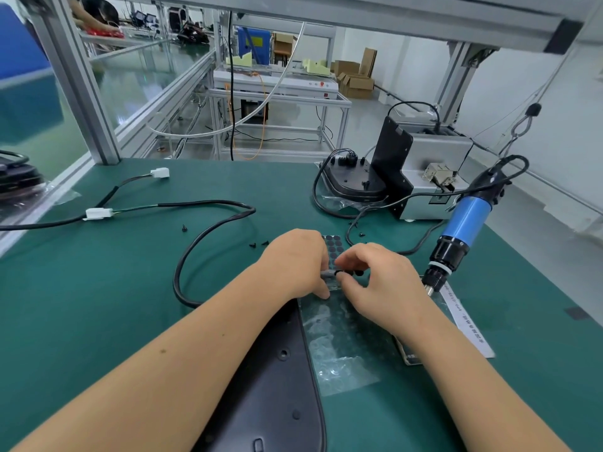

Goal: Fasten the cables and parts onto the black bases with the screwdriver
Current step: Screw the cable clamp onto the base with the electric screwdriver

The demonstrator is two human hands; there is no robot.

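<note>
A black base [274,380] lies on the green mat in front of me, partly under my forearms. Just beyond it, my left hand [293,261] and my right hand [375,275] meet over a sheet of dark round pads [332,241]. Both pinch a small grey and black cable part [331,274] between their fingertips. A black cable [202,236] loops across the mat to white connectors [98,213]. The blue electric screwdriver [456,236] hangs tip down at the right, untouched. A second black base [355,184] with cables sits at the back.
Loose black screws [257,244] lie on the mat left of my hands. A clear plastic bag [342,347] and a paper label [470,324] lie under my right forearm. A grey screw feeder [430,171] with a black bracket stands at the back right. An aluminium frame post [88,93] rises at the back left.
</note>
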